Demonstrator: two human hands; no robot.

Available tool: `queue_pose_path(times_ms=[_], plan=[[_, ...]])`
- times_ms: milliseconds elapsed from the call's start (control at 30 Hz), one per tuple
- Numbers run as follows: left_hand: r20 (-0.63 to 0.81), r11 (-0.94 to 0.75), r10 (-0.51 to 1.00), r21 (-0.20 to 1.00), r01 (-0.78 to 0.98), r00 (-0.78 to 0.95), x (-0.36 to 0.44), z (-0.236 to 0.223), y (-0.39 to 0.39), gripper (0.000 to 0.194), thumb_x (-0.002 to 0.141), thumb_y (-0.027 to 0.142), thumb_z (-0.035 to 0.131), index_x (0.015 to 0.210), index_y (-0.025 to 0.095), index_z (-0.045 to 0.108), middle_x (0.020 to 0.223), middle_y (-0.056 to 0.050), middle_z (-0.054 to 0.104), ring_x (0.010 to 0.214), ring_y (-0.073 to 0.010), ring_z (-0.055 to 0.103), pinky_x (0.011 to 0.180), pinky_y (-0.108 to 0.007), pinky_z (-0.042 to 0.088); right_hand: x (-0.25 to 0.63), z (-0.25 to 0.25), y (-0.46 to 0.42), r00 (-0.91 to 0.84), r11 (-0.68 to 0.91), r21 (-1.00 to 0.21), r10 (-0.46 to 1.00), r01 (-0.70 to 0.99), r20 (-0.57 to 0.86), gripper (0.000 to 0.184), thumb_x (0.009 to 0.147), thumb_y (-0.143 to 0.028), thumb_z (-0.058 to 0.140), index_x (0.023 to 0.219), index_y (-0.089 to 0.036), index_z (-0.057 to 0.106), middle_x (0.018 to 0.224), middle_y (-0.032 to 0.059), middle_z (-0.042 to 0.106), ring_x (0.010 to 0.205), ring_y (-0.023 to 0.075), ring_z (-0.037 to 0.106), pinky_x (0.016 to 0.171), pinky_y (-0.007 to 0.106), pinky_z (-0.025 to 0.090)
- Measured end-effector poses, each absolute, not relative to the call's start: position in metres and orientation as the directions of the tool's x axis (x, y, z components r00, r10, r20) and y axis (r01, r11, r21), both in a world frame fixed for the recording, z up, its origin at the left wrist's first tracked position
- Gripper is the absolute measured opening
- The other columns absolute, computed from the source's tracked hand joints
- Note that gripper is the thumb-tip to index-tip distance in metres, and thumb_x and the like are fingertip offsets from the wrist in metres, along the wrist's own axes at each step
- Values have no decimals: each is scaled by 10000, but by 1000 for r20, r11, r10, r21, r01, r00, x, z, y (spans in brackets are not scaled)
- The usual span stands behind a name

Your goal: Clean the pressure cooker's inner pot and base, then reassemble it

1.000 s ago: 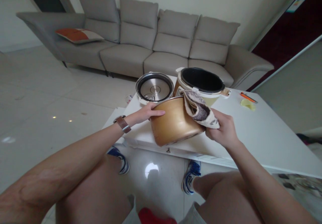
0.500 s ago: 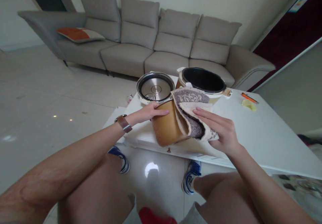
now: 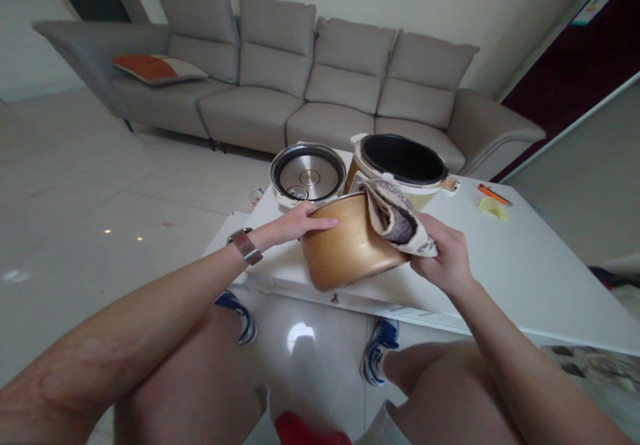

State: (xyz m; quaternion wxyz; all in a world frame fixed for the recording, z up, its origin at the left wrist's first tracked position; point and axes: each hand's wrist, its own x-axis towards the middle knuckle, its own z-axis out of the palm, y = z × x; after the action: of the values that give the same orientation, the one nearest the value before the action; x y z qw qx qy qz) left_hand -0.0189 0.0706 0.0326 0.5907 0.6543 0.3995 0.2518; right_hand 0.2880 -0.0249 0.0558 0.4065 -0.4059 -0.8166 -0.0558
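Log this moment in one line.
left hand: grips gold pot | right hand: holds folded cloth against pot | lid: underside up, beside open cooker

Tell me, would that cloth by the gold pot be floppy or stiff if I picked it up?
The cloth is probably floppy, since it bends into loose folds against the gold pot. It looks fairly thick at the edges, so it may hold a fold. Being fabric, it likely wouldn't break.

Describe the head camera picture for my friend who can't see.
A person's left hand holds a tilted gold pot at a white table while the right hand holds a folded, patterned cloth against the pot's side. Behind the pot sit a round lid, inner side up, and an open cooker, with a grey sofa beyond.
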Motion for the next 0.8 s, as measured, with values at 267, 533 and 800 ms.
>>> queue_pose_path(times_ms=[267,533,800], plan=[[-65,-71,814,975,209,577,-17,30,74,588,706,634,811,973,114,749,952,-88,753,828,-227,670,683,-308,496,270,82,-45,-634,818,-66,491,571,597,422,984,-367,645,1393,-275,683,1399,65,692,1317,300,646,1070,419,591],[-57,-88,806,973,214,589,-16,31,72,549,755,616,783,986,119,754,979,-96,759,852,-229,677,724,-318,504,287,83,-34,-598,814,-169,532,555,599,436,941,-228,666,1374,-271,700,1347,63,718,1296,284,661,1091,423,579],[-82,-59,798,975,214,597,-18,33,71,574,746,621,793,1012,116,746,976,-102,757,821,-214,668,649,-282,470,302,61,-23,-385,695,-276,635,664,670,459,831,-152,674,1277,-226,757,1277,68,756,1098,302,767,979,410,633]])
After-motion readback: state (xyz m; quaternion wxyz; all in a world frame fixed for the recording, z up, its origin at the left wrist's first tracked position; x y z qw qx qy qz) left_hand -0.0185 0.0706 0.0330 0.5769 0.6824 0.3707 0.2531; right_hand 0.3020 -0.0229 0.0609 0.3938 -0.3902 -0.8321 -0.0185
